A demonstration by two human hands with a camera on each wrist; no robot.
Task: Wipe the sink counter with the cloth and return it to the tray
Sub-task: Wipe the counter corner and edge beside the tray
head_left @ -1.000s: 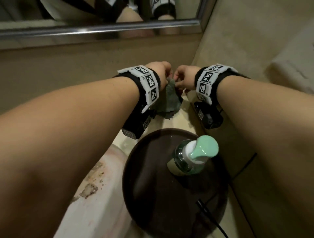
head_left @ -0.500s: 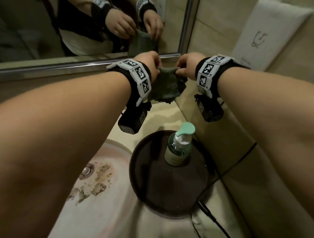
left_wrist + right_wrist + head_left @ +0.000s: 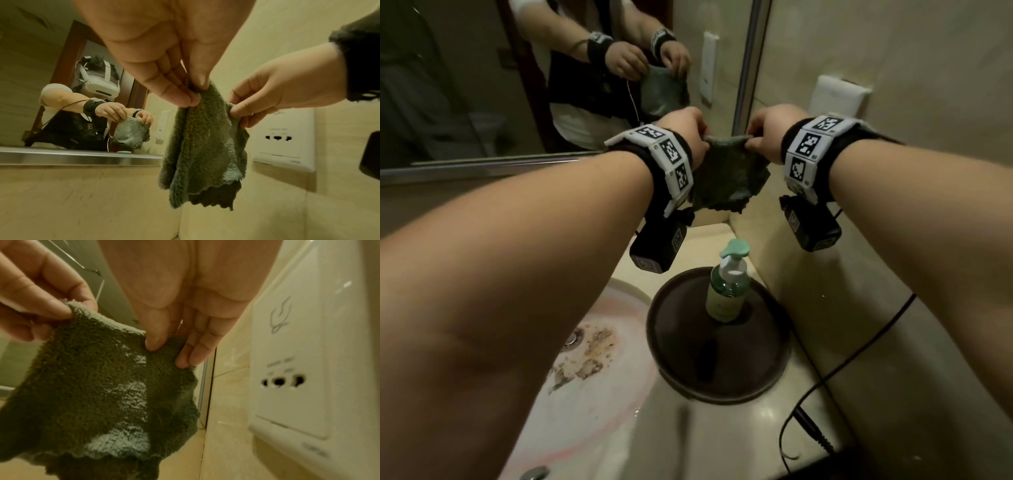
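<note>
A grey-green fluffy cloth (image 3: 726, 178) hangs in the air above the back corner of the counter (image 3: 767, 421). My left hand (image 3: 697, 137) pinches its top left corner and my right hand (image 3: 756, 137) pinches its top right corner, so the top edge is stretched between them. In the left wrist view the cloth (image 3: 203, 146) hangs folded from my left hand (image 3: 193, 95), with my right hand (image 3: 236, 110) beside it. The right wrist view shows the cloth (image 3: 107, 394) under my right hand (image 3: 162, 350). A round dark tray (image 3: 688, 363) lies on the counter below.
A green soap pump bottle (image 3: 727, 287) stands at the back of the tray. The stained sink basin (image 3: 585, 363) lies to the left. A mirror (image 3: 482, 78) with a metal ledge is behind, a white wall socket (image 3: 285, 142) on the right wall. A black cable (image 3: 842, 373) crosses the counter.
Both hands have lifted the cloth from low near the counter up in front of the mirror and drawn its top edge apart. The head view has tilted up.
</note>
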